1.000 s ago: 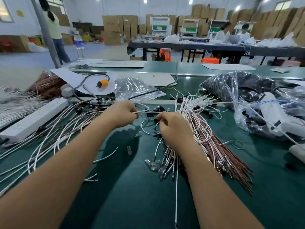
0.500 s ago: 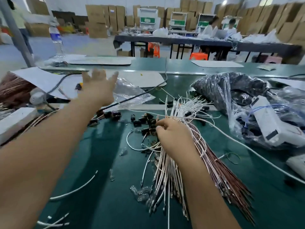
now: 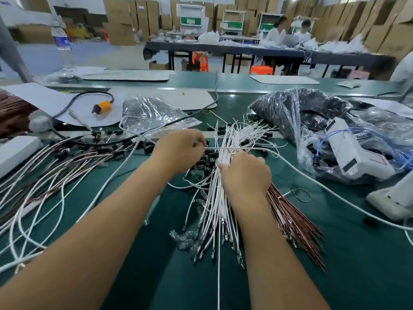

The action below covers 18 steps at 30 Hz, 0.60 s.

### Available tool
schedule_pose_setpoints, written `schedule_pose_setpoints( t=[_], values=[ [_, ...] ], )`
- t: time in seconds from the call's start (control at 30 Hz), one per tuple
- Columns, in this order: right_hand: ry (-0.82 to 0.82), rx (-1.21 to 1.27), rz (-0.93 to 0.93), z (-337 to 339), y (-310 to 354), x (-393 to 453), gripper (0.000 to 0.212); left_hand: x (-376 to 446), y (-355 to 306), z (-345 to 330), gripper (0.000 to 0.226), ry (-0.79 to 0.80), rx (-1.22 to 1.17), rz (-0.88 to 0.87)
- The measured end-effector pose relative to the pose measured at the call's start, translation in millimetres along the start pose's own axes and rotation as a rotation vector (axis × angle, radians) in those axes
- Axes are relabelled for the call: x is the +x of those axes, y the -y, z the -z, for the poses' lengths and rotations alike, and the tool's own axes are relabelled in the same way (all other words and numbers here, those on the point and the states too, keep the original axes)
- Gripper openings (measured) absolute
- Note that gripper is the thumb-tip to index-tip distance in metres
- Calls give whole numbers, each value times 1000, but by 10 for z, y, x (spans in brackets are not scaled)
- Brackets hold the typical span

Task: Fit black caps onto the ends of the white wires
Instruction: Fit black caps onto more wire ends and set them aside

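A bundle of white wires [image 3: 225, 175] with brown tails lies on the green table [image 3: 335, 253] at centre. My right hand [image 3: 245, 175] rests on this bundle with curled fingers, gripping wires. My left hand [image 3: 181, 151] is just left of it, fingers curled, pinching the end of one white wire [image 3: 223, 148] that runs rightward across the bundle. Loose black caps [image 3: 205, 162] lie scattered between and beyond the hands. A second heap of wires with black caps on their ends [image 3: 67, 162] spreads to the left.
Clear plastic bags [image 3: 154, 115] and a dark bag [image 3: 299, 113] sit behind the wires. A white device in plastic [image 3: 348, 151] is at right, a white power strip [image 3: 15, 151] at left, an orange sensor [image 3: 102, 107] on paper beyond. People sit at a far table.
My left hand, which had reached out open toward the far left, has come back beside the right hand and now pinches a white wire. The view has swung slightly.
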State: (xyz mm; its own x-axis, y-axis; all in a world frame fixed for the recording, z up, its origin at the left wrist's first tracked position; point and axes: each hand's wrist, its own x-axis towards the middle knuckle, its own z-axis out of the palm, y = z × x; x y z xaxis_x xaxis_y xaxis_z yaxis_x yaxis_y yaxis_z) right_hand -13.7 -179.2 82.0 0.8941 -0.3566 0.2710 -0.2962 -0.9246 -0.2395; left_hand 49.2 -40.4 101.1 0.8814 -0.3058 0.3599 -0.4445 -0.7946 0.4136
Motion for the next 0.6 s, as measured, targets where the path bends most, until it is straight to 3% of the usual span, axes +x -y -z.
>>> schedule_pose_setpoints(
  t=[0.13, 0.3, 0.47, 0.6],
  values=[
    [-38, 49, 29, 11, -1, -15, 15, -39, -29, -75, 29, 106, -80, 53],
    [-117, 249, 0, 60, -28, -60, 10, -107, -83, -104, 41, 61, -297, 106],
    [-164, 274, 31, 47, 3, -62, 13, -228, -306, -220, 51, -23, -489, 141],
    [-247, 791, 318, 69, 97, -102, 15, -352, -469, -230, 55, -166, -744, -20]
  ],
)
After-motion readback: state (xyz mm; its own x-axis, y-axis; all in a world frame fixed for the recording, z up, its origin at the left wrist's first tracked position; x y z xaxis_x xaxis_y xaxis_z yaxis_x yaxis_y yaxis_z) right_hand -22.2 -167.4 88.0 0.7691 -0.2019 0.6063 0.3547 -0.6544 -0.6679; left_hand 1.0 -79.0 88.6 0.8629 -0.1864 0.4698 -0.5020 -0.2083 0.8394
